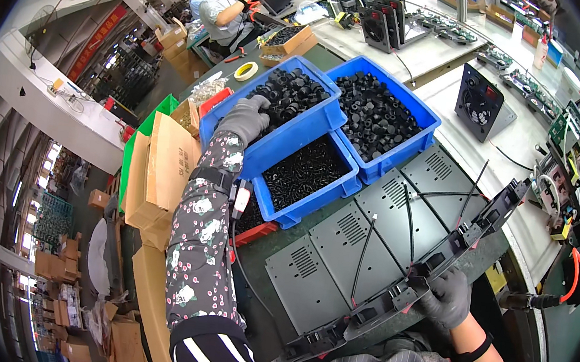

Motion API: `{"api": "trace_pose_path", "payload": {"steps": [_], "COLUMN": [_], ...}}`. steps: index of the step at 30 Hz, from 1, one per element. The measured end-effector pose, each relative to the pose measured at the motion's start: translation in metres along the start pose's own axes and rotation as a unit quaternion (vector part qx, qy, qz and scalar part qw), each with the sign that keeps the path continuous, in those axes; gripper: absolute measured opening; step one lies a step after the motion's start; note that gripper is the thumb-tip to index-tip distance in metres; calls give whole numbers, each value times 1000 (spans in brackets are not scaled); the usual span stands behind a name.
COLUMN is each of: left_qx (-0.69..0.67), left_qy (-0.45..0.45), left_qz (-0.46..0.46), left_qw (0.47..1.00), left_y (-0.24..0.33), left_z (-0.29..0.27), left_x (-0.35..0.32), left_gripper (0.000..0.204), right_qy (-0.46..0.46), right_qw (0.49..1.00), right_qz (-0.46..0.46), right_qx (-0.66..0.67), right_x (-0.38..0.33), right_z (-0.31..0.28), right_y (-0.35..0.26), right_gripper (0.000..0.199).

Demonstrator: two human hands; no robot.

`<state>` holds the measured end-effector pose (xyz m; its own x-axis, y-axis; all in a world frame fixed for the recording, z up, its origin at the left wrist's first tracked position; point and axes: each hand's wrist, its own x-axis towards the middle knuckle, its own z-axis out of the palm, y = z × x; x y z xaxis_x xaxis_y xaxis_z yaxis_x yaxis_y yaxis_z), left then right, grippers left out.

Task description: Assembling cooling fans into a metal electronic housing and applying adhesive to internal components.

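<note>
My left hand, in a grey glove, reaches into the upper left blue bin among small round black plastic parts. Its fingertips are hidden there. Below it lies a row of dark grey metal panels with vent slots, black plastic pieces along their near edge and thin black cables across them. At the right part of that edge is my right hand, also gloved, its fingers curled in beside a black plastic piece. Whatever it may hold is hidden.
Another blue bin of black parts stands to the right, and a smaller blue bin of black screws in front. Cardboard boxes line the left side. A black fan unit stands on the white bench, with a co-worker beyond.
</note>
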<state>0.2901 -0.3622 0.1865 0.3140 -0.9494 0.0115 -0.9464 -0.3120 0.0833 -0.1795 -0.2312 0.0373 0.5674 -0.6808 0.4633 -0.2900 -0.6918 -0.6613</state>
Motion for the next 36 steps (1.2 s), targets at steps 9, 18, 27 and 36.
{"api": "trace_pose_path", "payload": {"steps": [9,18,27,36], "left_qx": [-242,-436,-83,-29], "left_qy": [195,-102,-218,79], "left_qz": [13,108,267,54], "left_qw": [950,888,935,995], "left_y": [-25,48,116,-5], "left_z": [2,-28,60,-34], "left_x": [-2,-106,-211,-68], "left_gripper": [28,22,42,40], "right_qy": [1,6,10,0], "right_qw": [1000,1000,1000,1000], "right_qz": [-9,7,-13,-9], "right_qx": [-11,-28,-19,-17], "right_x": [-1,-5,5,3], "right_z": [0,-1,-2,1], "right_y": [-1,-1,-8,-8], "right_gripper": [21,20,16,24]}}
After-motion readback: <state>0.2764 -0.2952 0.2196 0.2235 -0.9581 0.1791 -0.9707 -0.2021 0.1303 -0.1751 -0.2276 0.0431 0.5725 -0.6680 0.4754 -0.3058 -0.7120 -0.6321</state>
